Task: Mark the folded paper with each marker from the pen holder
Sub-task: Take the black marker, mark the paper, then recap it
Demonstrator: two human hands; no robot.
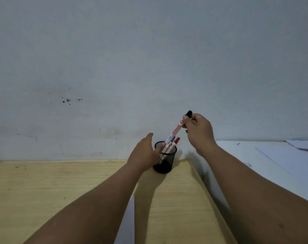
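A black mesh pen holder (165,166) stands at the back right of the wooden table (61,187). My left hand (144,152) grips the holder's left side. My right hand (199,131) pinches the top of a white marker with a black cap (176,130), held tilted with its lower end at the holder's rim. A blue-capped marker (172,139) and a red-capped marker (177,140) stand in the holder. A strip of white folded paper (127,221) lies on the table, mostly hidden under my left forearm.
A blue-grey wall (149,67) rises right behind the table. To the right stands a white surface (246,155) with loose white sheets (290,155) on it. A narrow gap separates it from the wooden table's right edge.
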